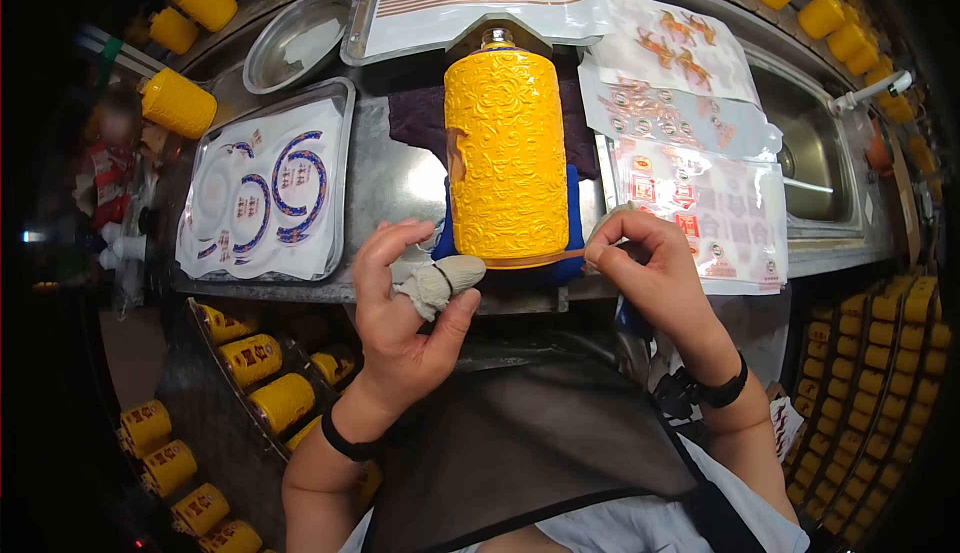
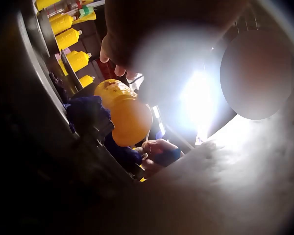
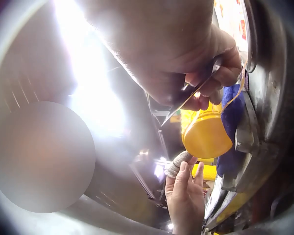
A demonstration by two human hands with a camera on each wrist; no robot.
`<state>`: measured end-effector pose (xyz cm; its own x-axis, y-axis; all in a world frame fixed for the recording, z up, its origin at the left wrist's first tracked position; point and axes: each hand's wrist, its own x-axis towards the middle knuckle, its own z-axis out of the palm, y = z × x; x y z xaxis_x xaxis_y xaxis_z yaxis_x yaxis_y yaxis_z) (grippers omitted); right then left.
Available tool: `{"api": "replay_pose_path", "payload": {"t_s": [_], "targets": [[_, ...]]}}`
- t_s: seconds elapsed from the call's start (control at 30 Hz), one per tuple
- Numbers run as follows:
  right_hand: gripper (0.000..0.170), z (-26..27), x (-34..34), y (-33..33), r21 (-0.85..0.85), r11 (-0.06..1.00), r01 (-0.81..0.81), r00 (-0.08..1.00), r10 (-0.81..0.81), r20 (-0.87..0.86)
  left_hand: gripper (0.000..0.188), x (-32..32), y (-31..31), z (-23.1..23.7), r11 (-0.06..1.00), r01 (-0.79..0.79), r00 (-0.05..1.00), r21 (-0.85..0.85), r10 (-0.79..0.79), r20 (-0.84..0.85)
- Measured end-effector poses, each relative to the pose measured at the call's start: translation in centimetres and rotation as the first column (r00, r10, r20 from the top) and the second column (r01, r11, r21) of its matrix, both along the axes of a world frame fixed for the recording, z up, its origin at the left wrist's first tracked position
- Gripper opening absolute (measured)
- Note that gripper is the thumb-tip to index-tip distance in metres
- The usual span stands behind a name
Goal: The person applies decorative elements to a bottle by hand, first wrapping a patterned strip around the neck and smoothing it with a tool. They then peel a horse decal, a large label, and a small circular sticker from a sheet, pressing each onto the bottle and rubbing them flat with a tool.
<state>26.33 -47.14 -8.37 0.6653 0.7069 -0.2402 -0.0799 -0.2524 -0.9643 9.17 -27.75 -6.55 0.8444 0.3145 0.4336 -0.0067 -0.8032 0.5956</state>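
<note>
A yellow embossed bottle (image 1: 505, 153) lies with its neck pointing away and its base toward the person, on a blue cloth (image 1: 573, 218). My right hand (image 1: 650, 258) pinches the end of a thin brown strip (image 1: 562, 256) that runs along the bottle's base edge. From that hand, a narrow pointed piece (image 3: 190, 98) also sticks out in the right wrist view. My left hand (image 1: 405, 323) is at the base's left side, fingers spread. One of its fingers wears a grey cloth wrap (image 1: 445, 281) with a dark band, its tip right at the base edge.
A tray (image 1: 345, 143) of printed decal sheets stands left, below a metal bowl (image 1: 290, 48). Behind the bottle is a tray with a striped sheet (image 1: 470, 3). More decal sheets (image 1: 700, 203) lie right, beside a sink (image 1: 815, 153). Yellow bottles (image 1: 283, 400) stand on racks around.
</note>
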Motion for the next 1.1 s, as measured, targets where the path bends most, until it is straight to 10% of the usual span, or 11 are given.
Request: {"api": "replay_pose_path", "payload": {"t_s": [0.5,0.7,0.9,1.1], "targets": [[0.008,-0.7,-0.4,0.4,-0.008,1.000,0.013,0.998,-0.012,0.066,0.017,4.9,-1.3,1.4,0.853,0.227,0.965,0.471,-0.262,0.009],[0.007,-0.2,-0.3,0.4,-0.033,0.999,-0.035,0.990,0.039,0.132,0.021,5.5,0.0,-0.2,0.898,0.278,0.925,0.341,-0.346,0.159],[0.013,1.5,0.0,0.2,0.017,1.000,-0.020,0.997,0.019,0.071,0.035,2.2,0.0,-3.6,0.991,0.073,0.961,-0.114,-0.039,0.273],[0.012,1.4,0.1,-0.4,-0.024,1.000,-0.014,0.993,0.017,0.120,0.033,1.5,0.7,-3.8,0.997,0.065,0.967,-0.047,-0.051,0.251]]}}
